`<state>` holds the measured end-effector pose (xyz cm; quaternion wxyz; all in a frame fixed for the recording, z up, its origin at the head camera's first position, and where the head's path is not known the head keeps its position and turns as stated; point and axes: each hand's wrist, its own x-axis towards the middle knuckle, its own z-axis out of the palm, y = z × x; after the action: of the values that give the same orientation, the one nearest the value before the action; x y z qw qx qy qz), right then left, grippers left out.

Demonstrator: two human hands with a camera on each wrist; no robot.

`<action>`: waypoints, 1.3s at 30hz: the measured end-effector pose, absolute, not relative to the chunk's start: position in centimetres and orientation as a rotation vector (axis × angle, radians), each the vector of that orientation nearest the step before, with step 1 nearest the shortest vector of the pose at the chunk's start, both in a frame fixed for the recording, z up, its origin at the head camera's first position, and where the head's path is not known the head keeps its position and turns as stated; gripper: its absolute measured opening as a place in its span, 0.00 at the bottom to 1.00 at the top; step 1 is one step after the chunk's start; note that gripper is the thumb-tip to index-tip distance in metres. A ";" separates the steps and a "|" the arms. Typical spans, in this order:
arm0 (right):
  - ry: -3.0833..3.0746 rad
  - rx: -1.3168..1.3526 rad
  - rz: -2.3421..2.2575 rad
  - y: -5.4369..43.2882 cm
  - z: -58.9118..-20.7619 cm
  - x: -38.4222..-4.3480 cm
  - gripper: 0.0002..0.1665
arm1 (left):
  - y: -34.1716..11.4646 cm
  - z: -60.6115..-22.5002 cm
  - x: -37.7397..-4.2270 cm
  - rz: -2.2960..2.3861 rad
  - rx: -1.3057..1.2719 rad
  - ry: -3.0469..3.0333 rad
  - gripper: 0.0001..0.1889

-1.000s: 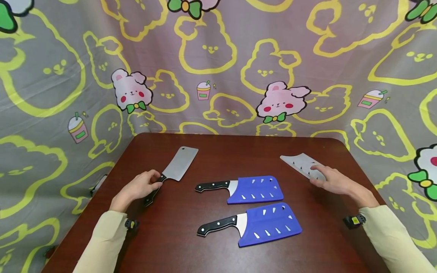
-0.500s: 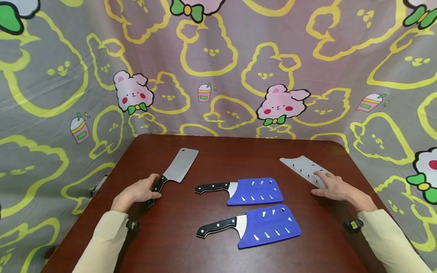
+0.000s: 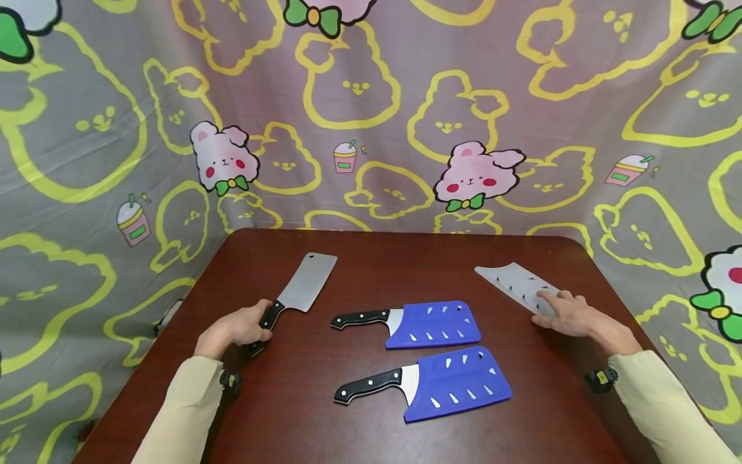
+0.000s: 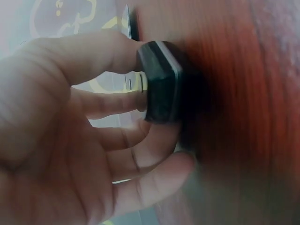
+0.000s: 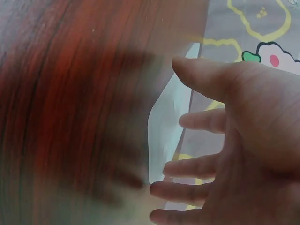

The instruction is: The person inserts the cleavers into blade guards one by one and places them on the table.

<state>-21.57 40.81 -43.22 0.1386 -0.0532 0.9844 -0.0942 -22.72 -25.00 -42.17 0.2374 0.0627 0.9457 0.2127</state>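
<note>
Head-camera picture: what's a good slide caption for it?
Left hand holds a bare cleaver, right hand at a pale sheath, two blue-sheathed cleavers between.

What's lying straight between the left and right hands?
In the head view, past the held cleaver's handle, one blue-sheathed cleaver lies between the left hand and the right hand. The second sheathed cleaver lies lower in that view, off the line.

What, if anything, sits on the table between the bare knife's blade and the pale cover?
Nothing visible: straight between the bare blade and the pale cover only table shows. The farther blue-covered knife lies just off that line, on its near side.
</note>
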 end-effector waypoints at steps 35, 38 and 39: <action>3.076 -0.100 -0.426 38.6 -42.3 -21.9 0.57 | -24.1 -40.3 -22.7 0.616 0.333 2.712 0.30; 3.114 -0.174 -0.482 38.2 -42.1 -21.8 0.52 | -24.0 -40.0 -22.7 0.630 0.331 2.728 0.28; 3.121 -0.206 -0.500 38.1 -42.1 -21.8 0.50 | -24.0 -39.9 -22.7 0.639 0.331 2.729 0.27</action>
<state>-21.77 38.08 -42.07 -0.0128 -0.0652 0.9852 -0.1577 -22.69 -24.02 -39.88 0.1588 0.1159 0.9547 0.2235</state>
